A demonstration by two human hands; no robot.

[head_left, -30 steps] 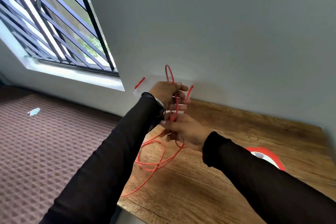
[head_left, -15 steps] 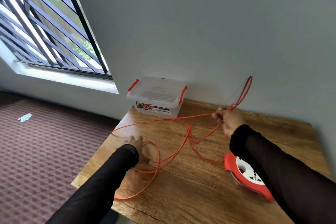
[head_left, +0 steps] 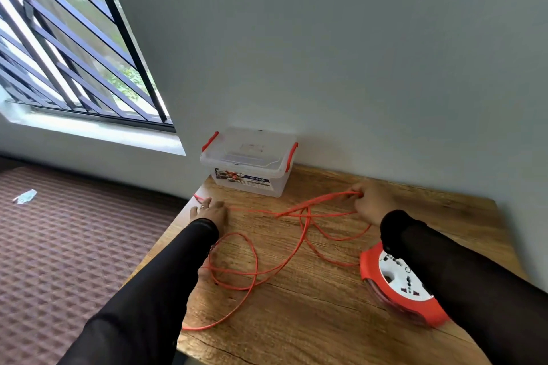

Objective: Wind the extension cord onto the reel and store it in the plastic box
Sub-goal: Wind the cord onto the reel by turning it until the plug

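An orange extension cord (head_left: 252, 264) lies in loose loops across the wooden table (head_left: 311, 314). My right hand (head_left: 369, 201) pinches a doubled bend of the cord low over the table, right of the box. Near the table's left edge my left hand (head_left: 209, 210) rests flat on the wood with the cord running under its fingers. The red and white reel (head_left: 400, 284) with sockets lies at the right, partly behind my right sleeve. A clear plastic box (head_left: 249, 163) with red latches stands shut against the wall.
A grey wall runs along the table's far side. The table's left edge drops to a brown patterned floor (head_left: 74, 246) where a pale scrap (head_left: 25, 196) lies. A barred window (head_left: 59, 53) is at upper left.
My right hand has come down with the cord bend from wall height to just above the table. My left hand has slid farther along the left edge toward the box.
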